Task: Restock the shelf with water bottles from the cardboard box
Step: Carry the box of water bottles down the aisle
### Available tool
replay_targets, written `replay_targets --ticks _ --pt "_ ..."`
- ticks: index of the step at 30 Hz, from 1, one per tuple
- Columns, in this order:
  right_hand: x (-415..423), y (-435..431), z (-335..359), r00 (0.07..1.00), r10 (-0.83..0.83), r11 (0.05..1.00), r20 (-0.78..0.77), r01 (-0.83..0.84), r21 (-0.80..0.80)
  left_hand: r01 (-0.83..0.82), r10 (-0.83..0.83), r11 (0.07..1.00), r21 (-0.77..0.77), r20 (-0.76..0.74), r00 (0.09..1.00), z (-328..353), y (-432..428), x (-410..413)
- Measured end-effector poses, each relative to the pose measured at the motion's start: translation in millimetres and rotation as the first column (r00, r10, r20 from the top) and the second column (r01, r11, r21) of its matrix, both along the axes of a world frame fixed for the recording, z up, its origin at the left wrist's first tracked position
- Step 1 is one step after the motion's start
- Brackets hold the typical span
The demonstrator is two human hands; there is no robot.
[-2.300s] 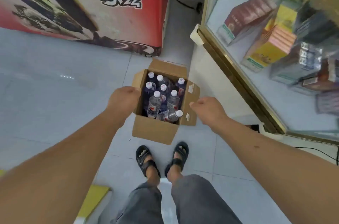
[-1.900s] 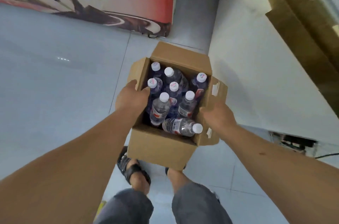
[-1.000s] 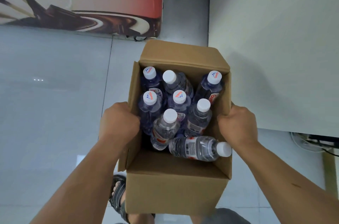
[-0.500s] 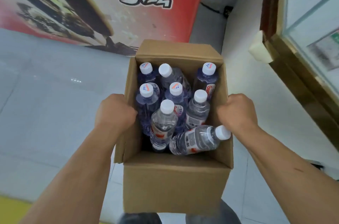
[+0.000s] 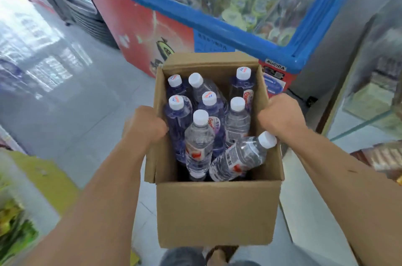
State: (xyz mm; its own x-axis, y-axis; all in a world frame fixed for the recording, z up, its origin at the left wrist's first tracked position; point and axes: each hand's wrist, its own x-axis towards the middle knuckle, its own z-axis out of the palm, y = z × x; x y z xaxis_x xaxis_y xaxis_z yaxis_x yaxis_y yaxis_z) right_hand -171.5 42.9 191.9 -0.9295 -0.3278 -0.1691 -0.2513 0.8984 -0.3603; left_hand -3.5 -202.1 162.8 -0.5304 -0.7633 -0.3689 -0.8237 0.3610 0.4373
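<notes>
Water bottles [image 5: 200, 143] sit inside the cardboard box [image 5: 217, 211], which I am holding up off the floor [image 5: 76, 113] in front of me, right between my two hands. I count seven standing with white caps up, packed toward the far wall and the left wall. An eighth, the leaning bottle [image 5: 239, 156], lies slanted across the near right corner, its long axis running from the middle of the box up to the right wall.

My left hand [image 5: 144, 125] is curled over the top edge of the left wall. My right hand [image 5: 280, 116] is curled over the right wall in the same way. Both are clamped on the cardboard, well apart, with the open top between them. The leaning bottle's cap lies just beside my right hand, so I judge that hand the nearer one for a first pick. The upright caps by the left wall suit the left hand.

As for writing, several caps carry a small blue and red logo I cannot make out. The purple-tinted bottles show a red script label starting "Ga", the rest hidden. The leaning bottle has a barcode and a red patch on its label.

Beyond the far wall stands a chest freezer [image 5: 217, 26] with a blue rim and a red side, and a sticker reading "AUCMA" [image 5: 275, 68]. A glass counter [image 5: 369, 95] is on my right. I cannot pick out the shelf to be restocked, so I judge the box has to be carried on.
</notes>
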Motion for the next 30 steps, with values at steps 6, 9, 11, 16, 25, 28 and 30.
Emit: replay_targets --ticks 6,9,11,16,25,28,30 --pt "-2 -72 39 0.990 0.116 0.993 0.075 -0.117 0.008 -0.037 0.037 0.999 0.012 -0.034 0.999 40 -54 29" --pt "0 -115 43 0.982 0.187 0.981 0.034 -0.189 0.050 -0.066 0.066 0.997 -0.037 0.014 0.998 50 -82 40" --pt "0 -141 42 0.977 0.209 0.976 0.037 -0.211 0.048 -0.044 0.049 0.996 -0.075 0.066 0.997 51 -100 45" --pt "-9 -203 37 0.970 0.226 0.974 0.083 -0.228 0.008 -0.105 0.118 0.988 -0.114 0.117 0.986 49 -148 45" --pt "-71 -333 34 0.916 0.383 0.923 0.123 -0.385 -0.001 -0.313 0.325 0.943 -0.113 0.117 0.938 58 -237 13" --pt "-101 -384 33 0.881 0.457 0.889 0.124 -0.457 -0.034 -0.356 0.377 0.923 -0.146 0.162 0.912 57 -270 -7" --pt "-122 -421 32 0.849 0.516 0.856 0.115 -0.514 -0.048 -0.393 0.418 0.905 -0.162 0.169 0.893 57 -293 -20"
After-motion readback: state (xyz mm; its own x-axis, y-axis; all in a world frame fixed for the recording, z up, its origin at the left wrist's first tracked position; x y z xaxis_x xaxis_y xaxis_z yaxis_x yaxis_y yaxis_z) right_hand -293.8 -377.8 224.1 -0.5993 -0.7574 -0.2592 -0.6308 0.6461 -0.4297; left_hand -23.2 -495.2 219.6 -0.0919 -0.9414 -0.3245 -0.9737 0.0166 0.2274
